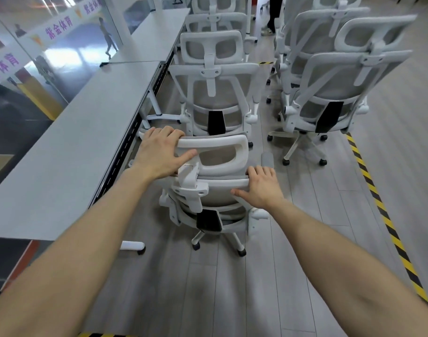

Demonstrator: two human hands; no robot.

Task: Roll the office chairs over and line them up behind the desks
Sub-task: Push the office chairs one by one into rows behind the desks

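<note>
A white-framed office chair with grey mesh point(215, 190) stands just in front of me, its back toward me, beside the near grey desk point(62, 152). My left hand point(159, 154) grips the left end of its headrest point(232, 144), fingers curled over the top. My right hand point(261, 187) holds the top edge of the backrest, fingers over it and thumb along the back. More identical chairs point(215, 93) stand in a row ahead along the desks.
A second group of the same chairs point(329, 88) stands at the right. Yellow-black floor tape point(378, 203) runs along the right side. A glass wall with banners is left of the desks. A person's legs point(272, 18) show at the far end.
</note>
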